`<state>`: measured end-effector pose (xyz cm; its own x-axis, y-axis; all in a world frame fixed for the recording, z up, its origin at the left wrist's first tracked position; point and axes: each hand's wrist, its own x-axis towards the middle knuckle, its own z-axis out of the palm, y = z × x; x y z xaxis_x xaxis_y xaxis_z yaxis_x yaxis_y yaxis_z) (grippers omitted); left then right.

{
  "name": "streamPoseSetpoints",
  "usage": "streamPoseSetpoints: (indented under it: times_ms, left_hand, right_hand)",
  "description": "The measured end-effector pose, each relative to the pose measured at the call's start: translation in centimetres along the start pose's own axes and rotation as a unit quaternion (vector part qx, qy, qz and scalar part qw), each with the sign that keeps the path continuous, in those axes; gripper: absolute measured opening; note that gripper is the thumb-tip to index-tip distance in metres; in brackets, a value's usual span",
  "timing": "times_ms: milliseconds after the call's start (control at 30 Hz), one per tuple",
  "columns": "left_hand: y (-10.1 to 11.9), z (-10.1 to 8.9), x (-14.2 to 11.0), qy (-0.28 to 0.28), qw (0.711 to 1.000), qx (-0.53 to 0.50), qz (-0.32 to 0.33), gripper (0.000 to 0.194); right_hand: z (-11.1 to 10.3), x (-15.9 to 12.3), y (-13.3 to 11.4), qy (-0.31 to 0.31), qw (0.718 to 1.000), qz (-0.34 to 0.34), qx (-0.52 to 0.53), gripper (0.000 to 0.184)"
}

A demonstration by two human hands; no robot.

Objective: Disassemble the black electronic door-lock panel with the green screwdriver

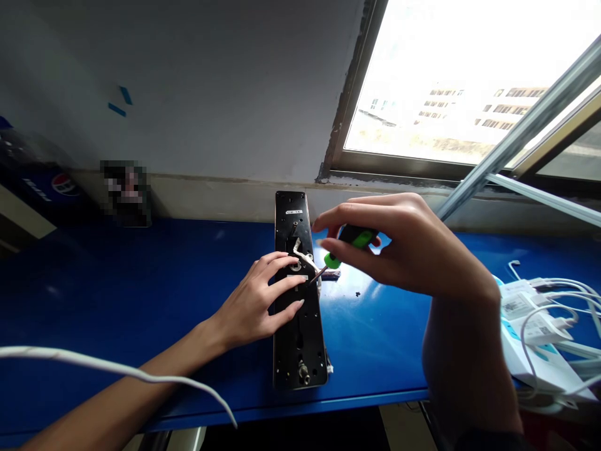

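Observation:
A long black panel (307, 338), which looks like the back plate of a door lock, lies lengthwise on the blue table. It has screw holes, a small white label and a metal post near its close end. White wiring (305, 256) runs over its middle and off the right edge. My left hand (258, 297) rests on the panel with fingers spread. My right hand (389, 238) is wrapped round the green and black handle of a screwdriver (332, 259). The screwdriver's shaft slants down to the panel's right edge, beside my left fingertips; its tip's exact seat is hard to make out.
Small dark bits (357, 294) lie right of the panel on the blue table (375, 351). White chargers and cables (539, 313) crowd a power strip at the right. A white cable (117, 369) crosses near my left forearm. A Pepsi bottle (42, 181) stands far left.

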<state>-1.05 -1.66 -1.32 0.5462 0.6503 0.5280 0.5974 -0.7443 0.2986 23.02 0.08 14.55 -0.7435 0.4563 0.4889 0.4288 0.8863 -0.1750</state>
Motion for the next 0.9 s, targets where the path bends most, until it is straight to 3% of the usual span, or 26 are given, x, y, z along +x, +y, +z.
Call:
streamPoseSetpoints:
  times_ms: [100, 300, 467, 667, 800, 900]
  left_hand:
    - [0.0, 0.06, 0.02, 0.0, 1.0, -0.001, 0.0, 0.038]
    - [-0.03, 0.05, 0.01, 0.003, 1.0, 0.005, -0.001, 0.037]
    - [-0.03, 0.03, 0.07, -0.002, 1.0, 0.003, -0.001, 0.037]
    - [0.01, -0.01, 0.03, 0.002, 1.0, 0.002, 0.0, 0.04]
    - [0.03, -0.04, -0.01, -0.003, 1.0, 0.005, 0.0, 0.039]
    - [0.06, 0.01, -0.04, -0.005, 1.0, 0.007, -0.001, 0.038]
  right_hand:
    - [-0.15, -0.14, -0.08, -0.028, 0.999, -0.014, 0.026, 0.041]
    - [-0.17, -0.17, -0.2, -0.004, 1.0, -0.007, 0.01, 0.017]
    - [-0.28, -0.1, -0.21, -0.036, 0.999, -0.011, 0.036, 0.041]
    - [-0.12, 0.04, 0.12, 0.003, 1.0, -0.004, 0.013, 0.019]
    - [-0.26, -0.08, -0.09, -0.027, 0.998, -0.013, 0.047, 0.044]
    - [-0.25, -0.07, -0.26, -0.015, 0.999, -0.009, 0.03, 0.035]
